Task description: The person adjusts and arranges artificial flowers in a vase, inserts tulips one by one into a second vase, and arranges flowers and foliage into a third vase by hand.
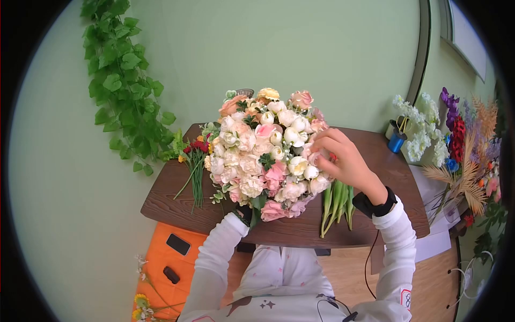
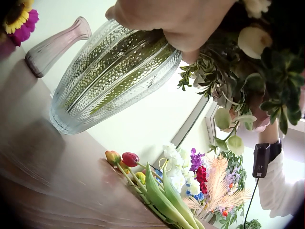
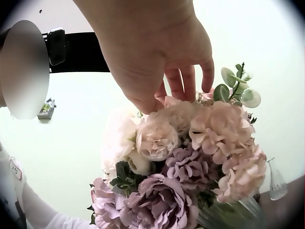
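Observation:
A large bouquet (image 1: 252, 161) of pink, cream and white flowers stands in a ribbed clear glass vase (image 2: 114, 76) on the dark wooden table (image 1: 386, 204). My left hand (image 2: 171, 19) grips the vase near its neck, just under the flowers. In the head view the blooms hide most of that hand. At the bouquet's right side, my right hand (image 1: 343, 158) has its fingers bent around a pale pink flower (image 3: 178, 117). The right wrist view shows thumb and fingers on either side of this bloom, their tips partly hidden by petals. Lilac flowers (image 3: 162, 202) lie below it.
Tulips (image 1: 338, 204) lie on the table's right part, small red flowers (image 1: 199, 146) on the left. A slim pinkish vase (image 2: 57, 47) stands behind. At far right are a blue spool (image 1: 397, 140) and mixed stems (image 1: 466, 155). A phone (image 1: 178, 244) rests on orange cloth (image 1: 155, 263).

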`<control>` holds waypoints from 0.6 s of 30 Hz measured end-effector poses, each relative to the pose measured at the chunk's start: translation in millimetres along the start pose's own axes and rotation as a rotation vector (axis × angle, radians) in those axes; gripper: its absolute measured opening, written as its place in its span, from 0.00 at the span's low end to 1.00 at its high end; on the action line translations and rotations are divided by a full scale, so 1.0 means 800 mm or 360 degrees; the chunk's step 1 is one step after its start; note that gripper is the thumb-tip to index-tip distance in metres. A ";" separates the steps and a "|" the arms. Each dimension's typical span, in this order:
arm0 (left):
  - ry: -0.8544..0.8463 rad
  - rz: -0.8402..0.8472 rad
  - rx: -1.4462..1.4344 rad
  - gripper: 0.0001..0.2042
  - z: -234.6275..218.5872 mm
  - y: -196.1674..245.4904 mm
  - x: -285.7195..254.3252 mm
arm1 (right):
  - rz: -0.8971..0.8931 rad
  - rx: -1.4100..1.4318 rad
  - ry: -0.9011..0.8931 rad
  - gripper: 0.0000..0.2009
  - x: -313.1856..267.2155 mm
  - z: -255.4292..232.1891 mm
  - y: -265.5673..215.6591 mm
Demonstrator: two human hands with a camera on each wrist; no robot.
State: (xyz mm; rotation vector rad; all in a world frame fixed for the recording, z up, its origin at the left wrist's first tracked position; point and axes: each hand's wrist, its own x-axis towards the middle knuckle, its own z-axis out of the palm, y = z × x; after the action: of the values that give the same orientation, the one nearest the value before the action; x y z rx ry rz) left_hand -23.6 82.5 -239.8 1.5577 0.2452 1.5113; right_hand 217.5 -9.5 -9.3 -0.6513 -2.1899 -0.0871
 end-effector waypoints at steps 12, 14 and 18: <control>-0.0025 -0.0006 0.0084 0.18 0.000 0.008 0.012 | 0.0135 0.0079 0.0060 0.13 0.041 0.007 -0.039; -0.0033 -0.0002 0.0099 0.18 0.004 0.007 0.016 | 0.0153 0.0069 0.0033 0.12 0.042 0.018 -0.038; -0.0039 0.0005 0.0128 0.17 0.005 0.012 0.011 | 0.0029 0.0062 -0.0071 0.09 0.032 0.016 -0.033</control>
State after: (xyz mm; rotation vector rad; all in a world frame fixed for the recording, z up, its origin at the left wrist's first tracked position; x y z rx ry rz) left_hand -22.0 81.3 -226.5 1.6393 0.2931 1.5000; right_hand 182.5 -17.9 5.1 -0.6569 -2.2225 -0.0209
